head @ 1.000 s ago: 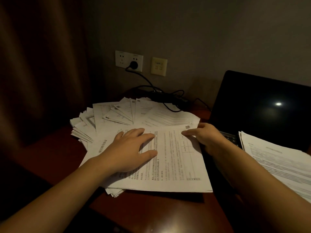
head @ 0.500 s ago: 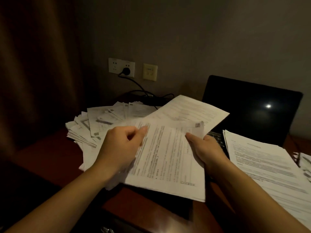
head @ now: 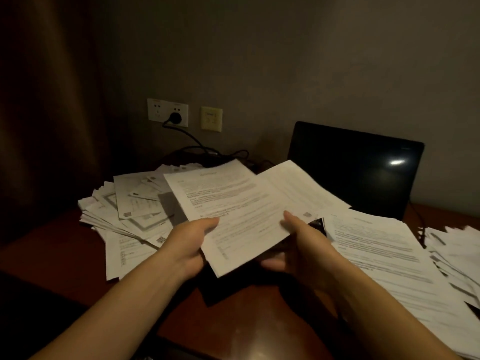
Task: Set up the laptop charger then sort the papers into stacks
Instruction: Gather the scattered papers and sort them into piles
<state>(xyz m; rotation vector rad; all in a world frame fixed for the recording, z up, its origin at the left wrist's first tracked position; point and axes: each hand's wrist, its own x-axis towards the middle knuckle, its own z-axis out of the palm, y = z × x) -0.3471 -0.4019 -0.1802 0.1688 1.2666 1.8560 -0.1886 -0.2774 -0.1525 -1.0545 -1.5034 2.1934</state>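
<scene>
- Holding a printed sheet (head: 233,211) up off the table (head: 254,320), both hands work above the front middle.
- The left hand (head: 189,245) grips the sheet's left edge, thumb on top, fingers curled underneath.
- The right hand (head: 304,253) pinches the lower right corner, thumb pressed on the print, fingers (head: 270,263) peeking out below the paper.
- A second sheet (head: 298,188) fans out behind the first, angled toward the laptop (head: 355,165); which hand carries it, I cannot tell.
- Over by the table's left edge, a loose pile (head: 130,211) of papers sprawls at all angles.
- Along the right side lies a flatter stack (head: 384,250), just in front of the laptop and running down to the front edge.
- At the right edge, a ragged heap (head: 457,250) sits just beside that stack.
- The laptop stands open at the back edge, its screen dark with one glint of light.
- The charger plug (head: 175,117) sits in the wall socket (head: 167,113) above the back left corner, and its cable (head: 192,137) drops behind the loose pile.
</scene>
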